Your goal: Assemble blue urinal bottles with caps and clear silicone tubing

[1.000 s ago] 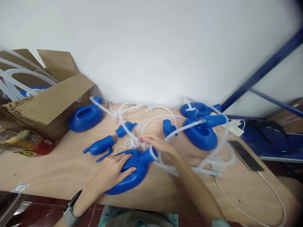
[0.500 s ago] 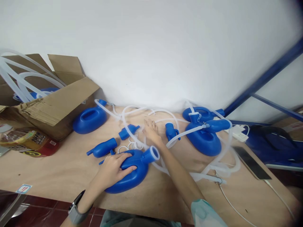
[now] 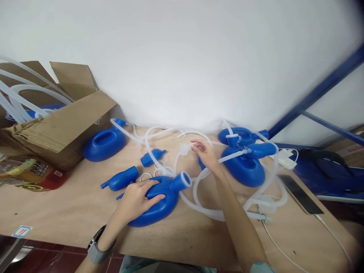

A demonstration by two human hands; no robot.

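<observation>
My left hand [image 3: 142, 199] lies over a blue plastic urinal bottle [image 3: 167, 201], its thumb and fingers curled on the body. The bottle's open neck points up to the right. Farther out, my right hand [image 3: 205, 153] has its fingertips pinched at a translucent white tube end with a cap-like fitting [image 3: 184, 149]. The exact contact is small and unclear. A blue spouted part [image 3: 123, 179] and a second blue spouted part [image 3: 152, 157] lie left of the bottle's neck, near several white rings [image 3: 146, 176]. Another blue piece [image 3: 201, 163] is partly hidden behind my right hand.
A cardboard box [image 3: 71, 121] with tubes stands at left, a large labelled jar [image 3: 34, 172] before it. One blue bottle [image 3: 105, 145] sits beside the box; more blue bottles [image 3: 247, 172] are at right. Loose tubing [image 3: 210, 214] crosses the wooden table. A phone [image 3: 301, 195] lies right.
My right hand has moved right and its fingers have drawn together, with the white fitting now showing beside them. My left hand stays on the bottle. The view has shifted slightly.
</observation>
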